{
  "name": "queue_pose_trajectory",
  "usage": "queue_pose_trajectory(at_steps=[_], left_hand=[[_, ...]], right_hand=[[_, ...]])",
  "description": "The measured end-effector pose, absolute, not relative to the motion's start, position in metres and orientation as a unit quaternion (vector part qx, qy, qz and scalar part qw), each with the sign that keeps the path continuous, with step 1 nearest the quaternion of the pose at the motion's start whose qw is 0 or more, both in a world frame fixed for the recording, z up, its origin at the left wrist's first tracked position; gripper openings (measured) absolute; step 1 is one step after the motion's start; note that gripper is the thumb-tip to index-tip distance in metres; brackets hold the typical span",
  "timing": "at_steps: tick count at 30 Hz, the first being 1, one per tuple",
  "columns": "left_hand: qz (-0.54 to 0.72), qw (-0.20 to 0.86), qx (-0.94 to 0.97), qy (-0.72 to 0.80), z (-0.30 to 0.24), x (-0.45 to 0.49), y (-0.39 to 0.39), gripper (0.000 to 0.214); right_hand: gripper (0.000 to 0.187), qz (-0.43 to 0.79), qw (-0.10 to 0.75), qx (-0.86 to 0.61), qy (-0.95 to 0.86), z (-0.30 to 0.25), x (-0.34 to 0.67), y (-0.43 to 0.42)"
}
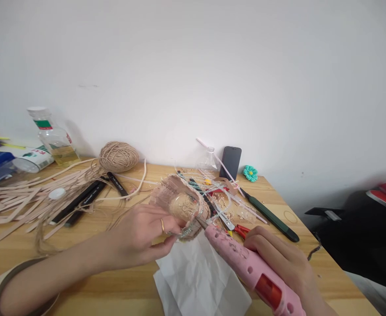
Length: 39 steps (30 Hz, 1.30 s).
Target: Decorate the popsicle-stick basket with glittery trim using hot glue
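My left hand, with a ring on one finger, pinches the lower edge of a round craft piece made of pale brown strips around a clear dome. A silvery-green tinsel pipe cleaner runs along that edge by my fingertips; its loose end loops up to the right. My right hand is wrapped round a pink hot glue gun. The gun's metal nozzle points at the edge of the piece, close to the pipe cleaner; contact cannot be made out. White paper lies beneath.
Wooden sticks, black markers and a twine ball lie left. A glass bottle stands behind. At right are a phone, a dark green-handled tool, red-handled scissors and a teal flower.
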<state>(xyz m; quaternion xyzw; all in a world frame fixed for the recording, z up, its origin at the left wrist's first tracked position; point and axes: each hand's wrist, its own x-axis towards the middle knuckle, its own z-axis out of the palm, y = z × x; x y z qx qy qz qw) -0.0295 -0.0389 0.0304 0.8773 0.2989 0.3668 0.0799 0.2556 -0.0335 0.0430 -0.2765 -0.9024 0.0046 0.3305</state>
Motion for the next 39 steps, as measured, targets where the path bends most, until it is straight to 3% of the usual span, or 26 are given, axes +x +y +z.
queue_pose_trajectory(at_steps=[20, 26, 32, 36, 39], left_hand=[[0.381, 0.080, 0.878, 0.279, 0.033, -0.030, -0.040, 0.016], [0.383, 0.053, 0.879, 0.280, 0.033, -0.030, -0.040, 0.014], [0.400, 0.001, 0.838, 0.372, 0.037, -0.037, -0.041, 0.010], [0.398, 0.020, 0.789, 0.467, 0.032, -0.047, -0.038, 0.001], [0.376, 0.075, 0.759, 0.526, 0.026, -0.053, -0.036, 0.009]], right_hand=[[0.018, -0.013, 0.342, -0.297, -0.892, 0.042, 0.260, -0.028], [0.003, 0.042, 0.343, -0.381, -0.858, 0.044, 0.266, -0.021], [0.038, 0.195, 0.414, -0.532, -0.712, 0.058, 0.297, 0.004], [0.041, 0.281, 0.345, -0.534, -0.719, 0.047, 0.329, 0.018], [0.043, 0.282, 0.320, -0.539, -0.726, 0.028, 0.343, 0.022]])
